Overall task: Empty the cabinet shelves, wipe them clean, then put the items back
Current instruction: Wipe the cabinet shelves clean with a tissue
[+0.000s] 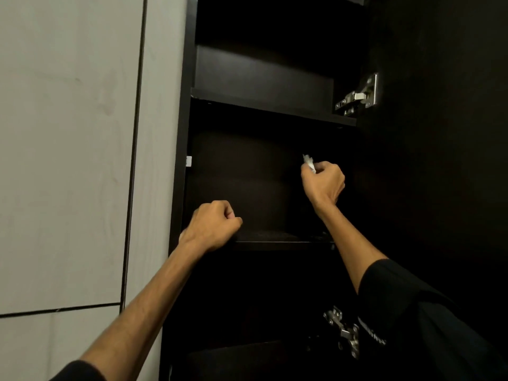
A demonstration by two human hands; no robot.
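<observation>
A: Start with the big thing. What is the cabinet (pixel 275 174) like to work in?

B: Dark, tall and stiff, with its door swung open at the right on metal hinges (pixel 357 97). The boards look hard and smooth, so I judge a wipe will glide on them. It is fixed and heavy; nothing to lift here.

A: And the shelves?

B: Two show plainly: an upper shelf (pixel 275 108) and a middle shelf (pixel 280 239). Both look bare of items as far as the gloom lets me see, so the emptying seems done for these. They are thin boards, so I would press lightly.

A: Where are the hands?

B: The left hand (pixel 213 225) rests at the front left of the middle shelf, fingers curled in; whether they grip the edge or hold nothing I cannot tell. The right hand (pixel 323 182) is raised inside the bay above that shelf, near the right wall.

A: Holding what?

B: A small white wad (pixel 308 161), tissue or cloth, pinched in the fingers with a corner poking out. Soft, light, easily crushed; I would bunch it in the fingertips so a flat face meets the board.

A: Any writing?

B: Pale lettering on the right sleeve (pixel 373 336), too blurred to read. No brand elsewhere.
</observation>
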